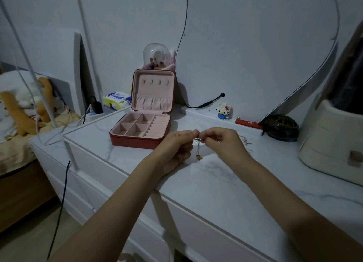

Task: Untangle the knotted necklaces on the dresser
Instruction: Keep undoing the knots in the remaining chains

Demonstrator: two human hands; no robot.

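- The fingers of the left hand (177, 143) and the right hand (222, 141) meet tip to tip just above the desk (216, 183), each pinching the same fine chain of a necklace (198, 143) held up between them.
- Below the pinch a short length of that chain hangs straight down and ends in a small gold pendant (199, 158), which sits just above the marble top.
- To the right of the right hand more thin chain (245, 142) lies loose on the desk; whether it joins the held strand is too fine to tell.
- The knot itself cannot be made out, so it probably sits right at the fingertips.
- To do this step well, I would keep both pinches light and close together, tease loops open rather than pull, and let the pendant's weight hang free.
- The open jewellery box (140, 132) stands just behind the left hand, its compartments showing nothing inside.
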